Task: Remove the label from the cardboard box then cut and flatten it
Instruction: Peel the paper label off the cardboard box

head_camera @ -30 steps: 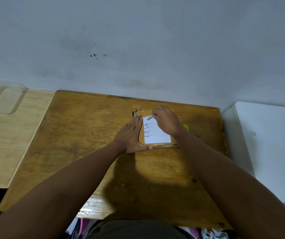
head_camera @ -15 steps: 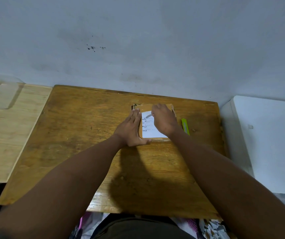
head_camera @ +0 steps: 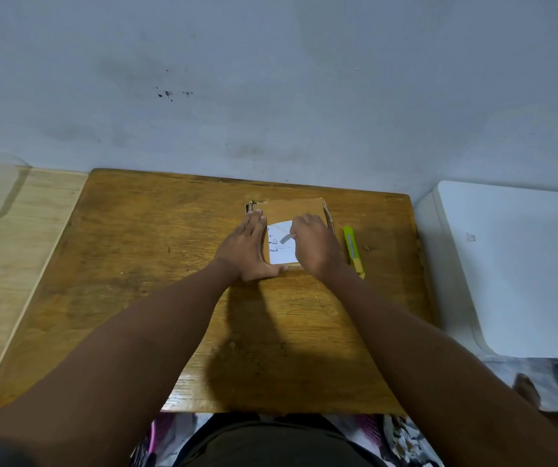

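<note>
A small brown cardboard box (head_camera: 291, 208) lies flat near the back of the wooden table (head_camera: 156, 264). A white printed label (head_camera: 281, 249) is stuck on its top face. My left hand (head_camera: 249, 249) lies flat with fingers together, pressed against the box's left side. My right hand (head_camera: 314, 247) is over the label, its fingertips pinching the label's lifted top edge, which curls toward me. The right part of the label is hidden under that hand.
A yellow-green utility knife (head_camera: 352, 249) lies on the table just right of the box. A pale wooden board (head_camera: 11, 257) adjoins the table on the left. A white appliance (head_camera: 513, 264) stands to the right. The wall is right behind.
My right hand has pulled back toward me over the label, peeling its top edge down; more bare cardboard shows behind. The left hand stays against the box.
</note>
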